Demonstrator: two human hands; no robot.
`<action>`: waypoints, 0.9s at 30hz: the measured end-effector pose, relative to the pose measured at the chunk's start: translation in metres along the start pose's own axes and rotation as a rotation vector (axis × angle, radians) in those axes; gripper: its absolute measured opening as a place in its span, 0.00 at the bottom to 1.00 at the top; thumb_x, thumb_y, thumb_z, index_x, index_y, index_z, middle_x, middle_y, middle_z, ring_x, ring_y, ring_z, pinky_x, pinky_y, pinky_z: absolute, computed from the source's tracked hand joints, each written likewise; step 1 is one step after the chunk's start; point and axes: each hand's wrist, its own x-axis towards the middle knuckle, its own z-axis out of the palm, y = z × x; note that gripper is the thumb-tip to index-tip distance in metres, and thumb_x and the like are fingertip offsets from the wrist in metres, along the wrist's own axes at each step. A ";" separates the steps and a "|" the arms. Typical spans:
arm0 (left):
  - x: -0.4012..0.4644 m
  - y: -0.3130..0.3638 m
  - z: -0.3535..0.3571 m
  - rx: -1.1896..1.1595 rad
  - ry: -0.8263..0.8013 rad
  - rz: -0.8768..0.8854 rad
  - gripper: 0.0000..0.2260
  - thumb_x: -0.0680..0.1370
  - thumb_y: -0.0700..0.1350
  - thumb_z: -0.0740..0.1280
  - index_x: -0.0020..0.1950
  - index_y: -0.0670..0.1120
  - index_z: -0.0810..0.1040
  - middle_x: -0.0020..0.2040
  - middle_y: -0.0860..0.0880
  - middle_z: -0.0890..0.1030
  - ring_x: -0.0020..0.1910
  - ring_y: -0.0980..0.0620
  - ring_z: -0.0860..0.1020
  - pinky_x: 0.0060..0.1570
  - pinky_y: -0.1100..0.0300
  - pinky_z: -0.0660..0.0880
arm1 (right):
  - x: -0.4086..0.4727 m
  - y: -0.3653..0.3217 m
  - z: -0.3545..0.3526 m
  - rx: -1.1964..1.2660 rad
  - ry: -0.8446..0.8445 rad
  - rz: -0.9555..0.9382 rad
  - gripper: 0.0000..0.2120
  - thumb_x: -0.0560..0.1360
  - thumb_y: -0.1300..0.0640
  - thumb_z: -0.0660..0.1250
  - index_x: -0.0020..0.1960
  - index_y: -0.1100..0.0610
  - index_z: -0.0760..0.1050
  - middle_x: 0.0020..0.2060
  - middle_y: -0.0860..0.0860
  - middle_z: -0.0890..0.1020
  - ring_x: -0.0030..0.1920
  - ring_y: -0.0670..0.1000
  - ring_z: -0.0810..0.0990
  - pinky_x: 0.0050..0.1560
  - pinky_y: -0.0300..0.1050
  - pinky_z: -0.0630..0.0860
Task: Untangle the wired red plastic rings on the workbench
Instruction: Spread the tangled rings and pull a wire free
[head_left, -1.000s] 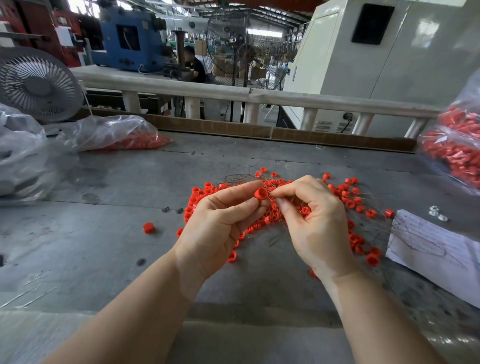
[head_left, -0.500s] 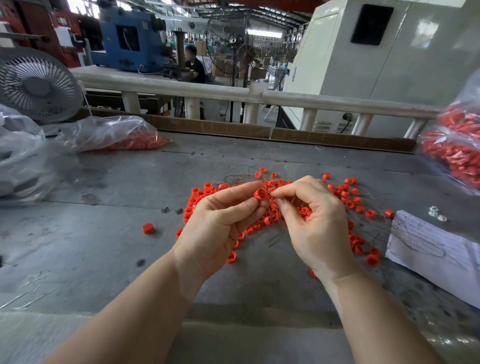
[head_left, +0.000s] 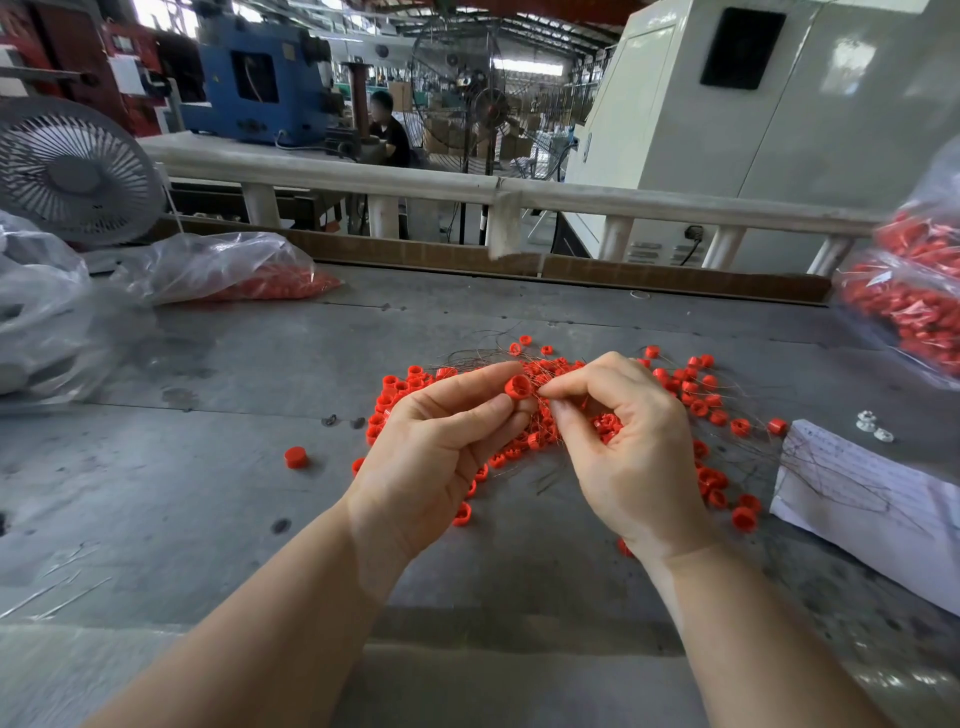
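1. Barely moved since a second ago: both hands at the same spot above the tangled pile of small red plastic rings on thin wires (head_left: 550, 415), mid grey workbench (head_left: 208, 493).
2. Left hand (head_left: 436, 457) pinching one small red plastic ring (head_left: 518, 387); right hand (head_left: 628, 447) close beside, fingertips pinched, apparently on wire.
3. Probably light, rigid rings; springy, snag-prone wire. Best gripped by the ring's rim, wire eased out slowly.
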 end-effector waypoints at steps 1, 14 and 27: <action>0.000 0.000 0.000 -0.003 0.000 0.000 0.11 0.64 0.34 0.66 0.41 0.43 0.86 0.38 0.45 0.84 0.37 0.54 0.83 0.37 0.67 0.78 | 0.000 0.000 0.000 -0.002 -0.002 -0.001 0.04 0.70 0.65 0.68 0.40 0.59 0.81 0.36 0.47 0.78 0.40 0.49 0.77 0.44 0.40 0.73; 0.000 0.000 0.000 0.046 -0.005 0.004 0.11 0.64 0.35 0.67 0.40 0.45 0.86 0.35 0.47 0.83 0.34 0.55 0.82 0.34 0.66 0.79 | 0.000 -0.002 0.000 -0.034 -0.007 -0.016 0.04 0.70 0.66 0.68 0.39 0.60 0.81 0.36 0.48 0.78 0.40 0.48 0.76 0.44 0.42 0.73; 0.000 0.001 0.000 0.006 -0.012 -0.021 0.11 0.65 0.35 0.66 0.41 0.44 0.86 0.37 0.45 0.84 0.37 0.54 0.83 0.36 0.68 0.78 | -0.001 -0.001 0.000 -0.072 0.002 -0.026 0.04 0.70 0.67 0.68 0.39 0.61 0.81 0.35 0.49 0.79 0.39 0.49 0.75 0.44 0.40 0.72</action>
